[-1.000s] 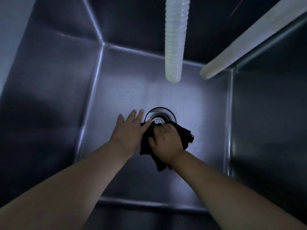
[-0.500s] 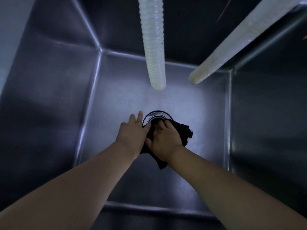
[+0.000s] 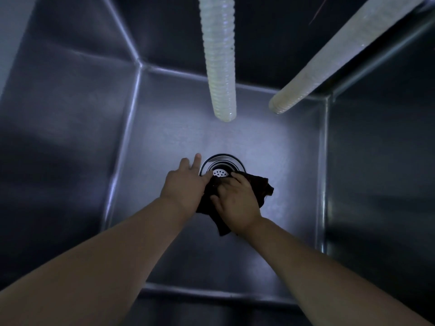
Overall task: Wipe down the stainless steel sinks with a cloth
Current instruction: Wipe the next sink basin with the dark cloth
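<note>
**Dark cloth meets the drain of a brushed-steel basin**

Deep in a square stainless steel sink (image 3: 164,128), the right hand (image 3: 237,203) curls its fingers over a crumpled dark cloth (image 3: 262,187) at the round perforated drain (image 3: 222,167)'s 5 o'clock edge. The left hand (image 3: 184,184) lies flat, fingers straight, touching the cloth. Two ribbed translucent hoses (image 3: 220,57) hang at 12 and 2 o'clock.

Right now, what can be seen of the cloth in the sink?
The cloth is dark, almost black, soft and crumpled, lying on the sink floor at the near right edge of the round drain. The right hand lies over most of it, fingers curled on the fabric. The left hand touches its left edge, fingers extended. A rumpled corner sticks out to the right and a narrow tail trails toward the camera. Its weave cannot be made out.
</note>
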A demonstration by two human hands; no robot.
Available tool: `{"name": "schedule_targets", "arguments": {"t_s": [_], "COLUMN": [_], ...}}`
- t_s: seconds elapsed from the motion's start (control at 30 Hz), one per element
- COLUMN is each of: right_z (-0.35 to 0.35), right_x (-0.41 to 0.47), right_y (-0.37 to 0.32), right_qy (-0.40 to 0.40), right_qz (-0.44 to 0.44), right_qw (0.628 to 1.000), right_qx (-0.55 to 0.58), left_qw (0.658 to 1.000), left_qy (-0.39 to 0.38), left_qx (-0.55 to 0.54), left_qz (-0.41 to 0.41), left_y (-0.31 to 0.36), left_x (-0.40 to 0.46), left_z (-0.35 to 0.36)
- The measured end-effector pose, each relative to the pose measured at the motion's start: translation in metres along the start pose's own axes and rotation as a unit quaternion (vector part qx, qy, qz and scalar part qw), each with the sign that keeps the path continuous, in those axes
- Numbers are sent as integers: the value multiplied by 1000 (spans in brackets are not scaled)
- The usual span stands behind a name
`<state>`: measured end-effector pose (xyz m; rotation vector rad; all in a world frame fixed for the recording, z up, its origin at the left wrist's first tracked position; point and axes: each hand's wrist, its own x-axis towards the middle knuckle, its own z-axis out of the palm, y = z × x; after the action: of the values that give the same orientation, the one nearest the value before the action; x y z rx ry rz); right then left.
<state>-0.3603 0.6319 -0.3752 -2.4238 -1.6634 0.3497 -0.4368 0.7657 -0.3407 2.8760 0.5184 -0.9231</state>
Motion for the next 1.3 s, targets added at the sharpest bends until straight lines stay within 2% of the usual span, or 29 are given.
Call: {"name": "schedule_targets", "arguments": {"t_s": [0.2,0.3,0.4,0.57,0.7,0.8,0.93,1.1,1.3], "right_z": [9,8,0,-17,-29,-29,-23,-9,3], "right_x": [-43,-68,-68,-25,16,25,-1,-67,-81], "right_y": [-10,4,29,71,94,94,77,33,-31], "right_qy": [-41,-43,-61,-68,-59,-56,-58,-86,-156], "right_qz": [-17,-67,-66,-30,66,133,167,83,-62], "right_qw": [997,994,992,989,985,979,974,983,973], "right_qx": [-57,-69,-85,-131,-148,-142,-140,-142,-160], "left_qw": [999,1000,1000,1000,1000,999,997,992,984], "left_qy": [-32,-26,-23,-9,-3,16,37,40,77], "left_qx": [6,11,18,10,-13,-26,-60,-122,-127], "left_qz": [-1,-8,-10,-11,-24,-24,-14,16,-97], "left_y": [4,3,3,0,-6,-10,-15,-32,-65], "left_x": [2,1,0,-1,2,0,-10,-48,-113], "left_z": [-5,-8,-8,-6,-2,1,4,7,-18]}}
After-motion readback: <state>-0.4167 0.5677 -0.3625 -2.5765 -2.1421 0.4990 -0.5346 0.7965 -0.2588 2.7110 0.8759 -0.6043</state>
